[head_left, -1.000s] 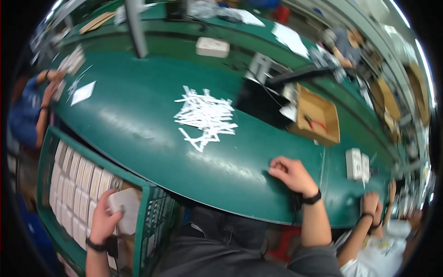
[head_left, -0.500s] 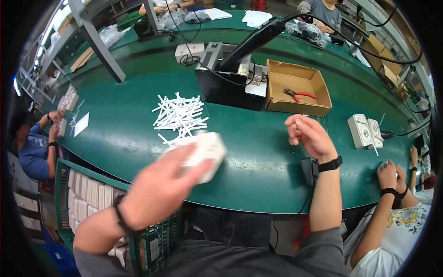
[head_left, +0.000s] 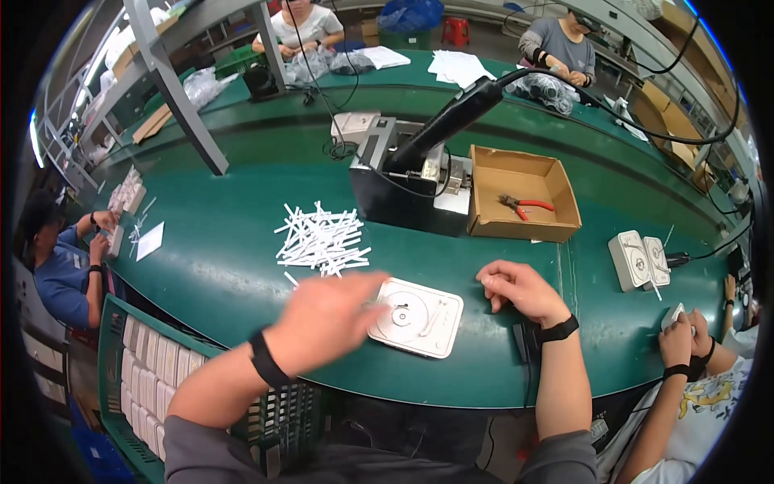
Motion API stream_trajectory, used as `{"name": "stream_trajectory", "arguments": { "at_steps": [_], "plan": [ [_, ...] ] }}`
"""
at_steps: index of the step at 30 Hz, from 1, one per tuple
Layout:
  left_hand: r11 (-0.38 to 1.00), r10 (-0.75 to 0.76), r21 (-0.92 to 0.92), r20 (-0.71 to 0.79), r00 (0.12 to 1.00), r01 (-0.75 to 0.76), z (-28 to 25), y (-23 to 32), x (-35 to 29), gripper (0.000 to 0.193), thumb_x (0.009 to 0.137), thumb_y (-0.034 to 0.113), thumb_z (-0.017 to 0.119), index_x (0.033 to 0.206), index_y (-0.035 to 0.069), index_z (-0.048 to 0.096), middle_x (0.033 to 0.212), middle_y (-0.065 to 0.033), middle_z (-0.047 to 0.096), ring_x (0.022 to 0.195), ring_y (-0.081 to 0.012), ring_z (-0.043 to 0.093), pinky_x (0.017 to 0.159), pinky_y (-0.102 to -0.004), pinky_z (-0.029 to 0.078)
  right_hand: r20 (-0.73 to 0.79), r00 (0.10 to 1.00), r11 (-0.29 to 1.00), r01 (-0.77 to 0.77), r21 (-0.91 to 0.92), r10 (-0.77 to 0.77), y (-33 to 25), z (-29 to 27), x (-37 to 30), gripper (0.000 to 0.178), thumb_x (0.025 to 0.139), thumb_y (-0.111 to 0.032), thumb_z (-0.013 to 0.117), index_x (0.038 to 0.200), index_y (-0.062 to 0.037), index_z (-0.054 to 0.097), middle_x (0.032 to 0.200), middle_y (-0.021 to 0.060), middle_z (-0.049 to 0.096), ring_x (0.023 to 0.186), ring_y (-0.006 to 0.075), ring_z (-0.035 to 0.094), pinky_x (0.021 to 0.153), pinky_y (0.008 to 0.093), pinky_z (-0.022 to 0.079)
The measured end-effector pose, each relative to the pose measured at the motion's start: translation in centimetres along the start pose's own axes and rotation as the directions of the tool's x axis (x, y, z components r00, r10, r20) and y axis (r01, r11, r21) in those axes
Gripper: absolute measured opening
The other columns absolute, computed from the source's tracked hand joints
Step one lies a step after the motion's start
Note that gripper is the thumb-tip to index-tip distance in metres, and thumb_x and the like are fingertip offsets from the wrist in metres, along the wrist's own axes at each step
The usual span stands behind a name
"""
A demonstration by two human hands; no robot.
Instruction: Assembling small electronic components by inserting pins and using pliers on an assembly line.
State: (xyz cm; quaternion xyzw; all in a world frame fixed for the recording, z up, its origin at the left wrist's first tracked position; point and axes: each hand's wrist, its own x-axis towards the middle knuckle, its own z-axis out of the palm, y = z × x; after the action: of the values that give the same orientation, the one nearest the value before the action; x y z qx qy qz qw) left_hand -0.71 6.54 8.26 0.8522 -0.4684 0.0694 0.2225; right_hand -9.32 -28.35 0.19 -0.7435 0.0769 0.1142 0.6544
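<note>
A white, rounded-square device (head_left: pixel 427 319) shaped like a small record player lies flat on the green worktable, its printed disc and arm facing up. My left hand (head_left: pixel 322 323), blurred by motion, is over its left edge with thumb and forefinger apart; the device itself looks sharp and still. To the right of the device, my right hand (head_left: pixel 528 294) is curled with thumb and forefinger drawn together. Whatever it may hold is hidden. Beyond my left hand lies a loose pile of short white strips (head_left: pixel 322 238).
Behind stand a black bench machine (head_left: pixel 403 194) and a cardboard box (head_left: pixel 524 226) holding red-handled cutters (head_left: pixel 526 204). A green crate (head_left: pixel 113 323) of white devices sits at lower left. More devices (head_left: pixel 641 262) lie at right, beside a co-worker's hands (head_left: pixel 685 335).
The white device went from my left hand, in the air, to flat on the table. My left hand is now at its left edge. The view has tilted up slightly.
</note>
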Motion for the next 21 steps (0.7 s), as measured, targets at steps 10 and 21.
{"name": "stream_trajectory", "arguments": {
  "at_steps": [10,21],
  "plan": [
    [0.877,-0.390,0.278,-0.062,0.919,0.391,0.4,-19.6,4.3,0.030,0.090,0.017,0.076,0.118,0.007,0.076,0.111,-0.0148,0.077,0.105,-0.0386,0.073,0.093,-0.0479,0.058,-0.055,0.998,0.999,-0.036,-0.030,0.034,-0.1,0.5,0.3,0.028,0.110,-0.025,0.063,0.121,0.0005,0.068,0.089,0.0030,0.066,0.069,0.0092,0.065,0.065,0.0236,0.053],
    [0.899,-0.364,0.262,0.004,0.932,0.350,1.6,-24.0,2.7,0.021,0.088,0.006,0.066,0.107,0.006,0.076,0.107,-0.0153,0.076,0.099,-0.0369,0.072,0.088,-0.0458,0.057,-0.069,0.997,0.998,-0.026,-0.055,0.022,-0.3,0.9,0.0,0.025,0.109,-0.022,0.064,0.120,0.0003,0.068,0.088,0.0024,0.066,0.067,0.0090,0.064,0.063,0.0235,0.052]
  ]
}}
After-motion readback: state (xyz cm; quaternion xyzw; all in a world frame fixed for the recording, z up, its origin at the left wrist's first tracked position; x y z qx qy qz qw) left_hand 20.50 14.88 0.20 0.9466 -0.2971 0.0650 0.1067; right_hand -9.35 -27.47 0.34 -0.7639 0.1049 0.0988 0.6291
